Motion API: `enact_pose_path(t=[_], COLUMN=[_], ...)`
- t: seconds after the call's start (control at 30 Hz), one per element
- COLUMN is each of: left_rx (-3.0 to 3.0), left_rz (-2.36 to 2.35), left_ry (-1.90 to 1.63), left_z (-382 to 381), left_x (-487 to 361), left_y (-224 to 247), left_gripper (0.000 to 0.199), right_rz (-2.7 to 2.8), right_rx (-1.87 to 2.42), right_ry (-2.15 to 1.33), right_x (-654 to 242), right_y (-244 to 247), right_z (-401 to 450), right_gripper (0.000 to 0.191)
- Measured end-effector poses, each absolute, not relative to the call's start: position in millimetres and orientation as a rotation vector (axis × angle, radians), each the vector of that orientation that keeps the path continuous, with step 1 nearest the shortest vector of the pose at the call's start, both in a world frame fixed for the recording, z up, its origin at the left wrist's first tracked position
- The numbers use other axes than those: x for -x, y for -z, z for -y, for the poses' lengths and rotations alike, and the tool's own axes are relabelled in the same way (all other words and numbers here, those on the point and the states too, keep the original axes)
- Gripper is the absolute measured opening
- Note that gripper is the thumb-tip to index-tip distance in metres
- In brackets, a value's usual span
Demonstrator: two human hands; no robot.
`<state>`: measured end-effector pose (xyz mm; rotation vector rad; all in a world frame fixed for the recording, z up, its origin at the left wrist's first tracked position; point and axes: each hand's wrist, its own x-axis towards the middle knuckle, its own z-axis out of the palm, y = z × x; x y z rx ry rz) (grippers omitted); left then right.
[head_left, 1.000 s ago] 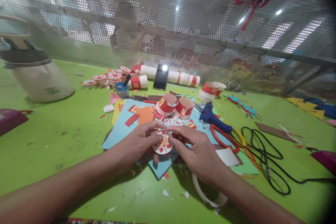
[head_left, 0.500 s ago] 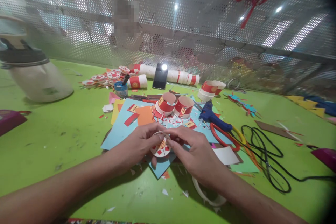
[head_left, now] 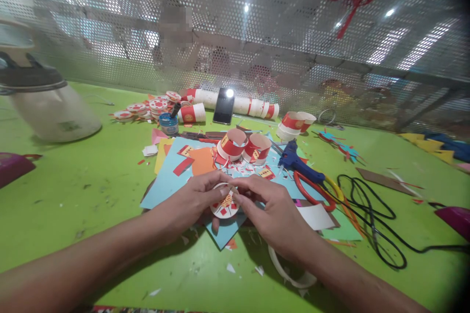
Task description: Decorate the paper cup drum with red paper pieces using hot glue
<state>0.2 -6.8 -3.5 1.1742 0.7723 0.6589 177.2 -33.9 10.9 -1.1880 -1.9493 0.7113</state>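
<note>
Between my two hands is a small round white paper disc [head_left: 224,209] with red and yellow pieces on its face. My left hand [head_left: 198,200] grips it from the left, thumb on top and a fingertip showing below. My right hand [head_left: 270,205] pinches its right edge between thumb and fingers. Just beyond stand two cut paper cup rings, one red and white [head_left: 232,145] and another [head_left: 257,149] beside it. Light blue paper [head_left: 167,183] lies underneath, strewn with red and white scraps.
A blue glue gun [head_left: 299,165] and orange-handled scissors [head_left: 312,193] lie right, near a looped black cable [head_left: 370,210]. Behind are a phone [head_left: 223,107], stacked paper cups [head_left: 193,113], a blue jar [head_left: 169,124] and decorated discs [head_left: 159,104]. A large whitish container [head_left: 55,112] stands left.
My left thumb has shifted slightly on the disc, and more of its decorated face shows. Both hands otherwise keep their place and their hold.
</note>
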Motion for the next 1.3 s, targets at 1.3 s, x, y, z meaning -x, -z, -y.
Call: enact_pose_path(t=[1.3], left_rx=[-1.236], left_rz=[-0.827], left_ry=[-0.637], left_z=[9.6], left_x=[-2.1], left_y=[-5.4], left_gripper=[0.024], right_rz=[1.863], right_rx=[1.309], right_ry=[-0.87], right_x=[-174.6], right_y=[-14.3], right_z=[36.1], right_gripper=[0.022])
